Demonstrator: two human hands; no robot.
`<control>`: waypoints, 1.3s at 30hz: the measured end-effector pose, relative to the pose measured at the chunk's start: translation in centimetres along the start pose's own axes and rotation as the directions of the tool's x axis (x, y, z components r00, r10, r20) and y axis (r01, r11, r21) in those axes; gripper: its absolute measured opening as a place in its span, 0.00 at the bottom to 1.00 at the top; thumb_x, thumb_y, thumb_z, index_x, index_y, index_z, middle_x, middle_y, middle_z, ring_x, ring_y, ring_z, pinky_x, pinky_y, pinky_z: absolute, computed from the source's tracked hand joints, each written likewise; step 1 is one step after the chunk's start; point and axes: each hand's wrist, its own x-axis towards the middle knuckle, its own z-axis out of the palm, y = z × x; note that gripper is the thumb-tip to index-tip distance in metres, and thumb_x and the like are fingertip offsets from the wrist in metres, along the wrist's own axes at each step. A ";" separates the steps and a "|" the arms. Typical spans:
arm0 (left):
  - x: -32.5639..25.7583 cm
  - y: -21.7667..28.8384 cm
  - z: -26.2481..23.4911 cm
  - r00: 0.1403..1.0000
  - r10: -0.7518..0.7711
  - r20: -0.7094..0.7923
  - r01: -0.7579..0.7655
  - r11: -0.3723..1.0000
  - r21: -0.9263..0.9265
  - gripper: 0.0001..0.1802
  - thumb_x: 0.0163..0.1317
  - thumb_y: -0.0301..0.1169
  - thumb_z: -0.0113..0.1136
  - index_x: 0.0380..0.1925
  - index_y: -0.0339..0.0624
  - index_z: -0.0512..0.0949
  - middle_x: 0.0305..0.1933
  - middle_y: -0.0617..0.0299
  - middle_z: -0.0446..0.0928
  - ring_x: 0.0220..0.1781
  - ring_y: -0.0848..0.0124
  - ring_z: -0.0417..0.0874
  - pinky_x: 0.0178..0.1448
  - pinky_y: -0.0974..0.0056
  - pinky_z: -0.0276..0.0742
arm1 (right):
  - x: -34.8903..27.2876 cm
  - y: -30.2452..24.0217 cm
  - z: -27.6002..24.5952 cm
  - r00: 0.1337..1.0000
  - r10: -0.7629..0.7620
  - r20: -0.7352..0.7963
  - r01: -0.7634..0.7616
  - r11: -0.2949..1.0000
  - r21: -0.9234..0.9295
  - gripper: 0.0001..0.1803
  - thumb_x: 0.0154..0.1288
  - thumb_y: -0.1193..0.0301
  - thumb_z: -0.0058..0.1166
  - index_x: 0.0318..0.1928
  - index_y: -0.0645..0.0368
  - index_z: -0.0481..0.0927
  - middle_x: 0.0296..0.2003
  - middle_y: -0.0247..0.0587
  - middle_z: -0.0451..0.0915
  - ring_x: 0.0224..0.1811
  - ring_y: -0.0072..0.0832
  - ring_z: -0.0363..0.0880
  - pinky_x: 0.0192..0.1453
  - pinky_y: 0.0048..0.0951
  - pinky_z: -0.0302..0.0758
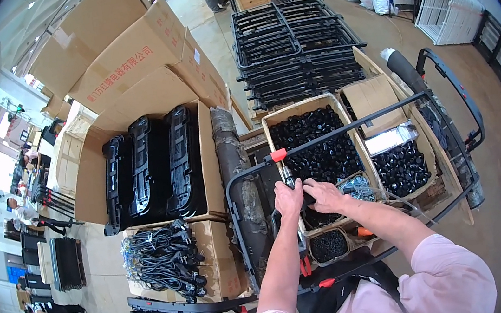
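A black tubular frame [348,125] lies across the boxes in front of me, with a red plastic piece [278,155] on its far bar. Both hands are closed on a dark power screwdriver [289,178], its slim end toward that red piece. My left hand [288,200] wraps its front part from the left. My right hand [324,197] grips its dark body from the right; the fingers hide most of it. Under the hands is a box of black plastic caps [319,140], with silver screws [359,188] by my right wrist.
Black screws fill a small box [328,245] near me. More black parts [402,170] lie at right. On the left, cartons [212,251] hold bundled black cables [163,258] and long black trays [146,164]. Stacked black frames [296,47] stand ahead; other people are farther off.
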 end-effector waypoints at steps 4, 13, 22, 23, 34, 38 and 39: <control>-0.2 -0.3 0.0 1.000 0.005 -0.011 -0.005 1.000 -0.004 0.37 0.62 0.60 0.68 0.48 0.32 0.76 0.52 0.34 0.83 0.56 0.36 0.85 0.62 0.40 0.80 | -0.2 -0.8 -0.4 0.996 0.068 0.053 -0.068 0.998 0.009 0.29 0.55 0.68 0.71 0.56 0.61 0.74 0.55 0.51 0.75 0.53 0.56 0.83 0.56 0.53 0.82; -0.9 -0.6 -0.3 1.000 0.007 -0.004 -0.007 1.000 -0.017 0.38 0.61 0.59 0.68 0.48 0.31 0.76 0.51 0.34 0.84 0.55 0.36 0.86 0.61 0.40 0.80 | -1.0 -1.1 -0.1 0.997 0.060 0.039 -0.061 0.998 0.029 0.29 0.56 0.67 0.71 0.57 0.60 0.74 0.56 0.51 0.75 0.54 0.56 0.82 0.57 0.53 0.82; -1.7 -1.0 -0.3 1.000 0.016 0.018 -0.016 0.999 -0.033 0.39 0.61 0.60 0.68 0.50 0.30 0.75 0.54 0.32 0.82 0.57 0.36 0.85 0.62 0.40 0.80 | -1.8 -1.3 0.4 0.997 0.066 0.038 -0.068 0.997 0.032 0.28 0.58 0.66 0.71 0.57 0.59 0.74 0.56 0.51 0.74 0.55 0.56 0.82 0.57 0.53 0.81; -1.7 -1.1 -0.4 1.000 0.015 0.015 -0.014 0.999 -0.033 0.39 0.61 0.60 0.68 0.50 0.30 0.75 0.54 0.32 0.82 0.57 0.36 0.85 0.62 0.40 0.80 | -1.9 -1.4 0.4 0.996 0.075 0.051 -0.076 0.997 0.019 0.29 0.58 0.66 0.71 0.58 0.59 0.74 0.57 0.51 0.75 0.55 0.56 0.82 0.58 0.53 0.81; -12.9 -1.2 -3.8 0.995 -0.075 0.060 0.087 0.968 -0.234 0.40 0.63 0.60 0.69 0.51 0.29 0.79 0.51 0.38 0.86 0.53 0.48 0.88 0.60 0.48 0.81 | -11.6 -9.3 -3.1 0.995 0.092 -0.027 -0.095 0.988 -0.120 0.41 0.54 0.63 0.74 0.67 0.61 0.73 0.48 0.54 0.81 0.47 0.53 0.86 0.52 0.49 0.84; -20.9 -3.8 -4.8 0.948 -0.056 0.315 0.265 0.690 -0.674 0.28 0.70 0.50 0.68 0.48 0.30 0.81 0.44 0.53 0.85 0.46 0.71 0.82 0.53 0.60 0.80 | -18.8 -13.5 -3.9 0.986 -0.096 -0.135 0.087 0.994 -0.070 0.43 0.53 0.64 0.75 0.69 0.62 0.71 0.45 0.53 0.80 0.45 0.52 0.86 0.50 0.48 0.84; -24.2 -3.6 -5.2 0.980 -0.024 0.198 0.147 0.760 -0.633 0.29 0.70 0.51 0.68 0.49 0.31 0.81 0.43 0.50 0.85 0.46 0.66 0.84 0.54 0.57 0.80 | -21.2 -14.4 -4.1 0.987 -0.099 -0.129 0.087 0.992 -0.094 0.44 0.52 0.64 0.75 0.69 0.62 0.72 0.45 0.53 0.80 0.43 0.52 0.86 0.48 0.48 0.83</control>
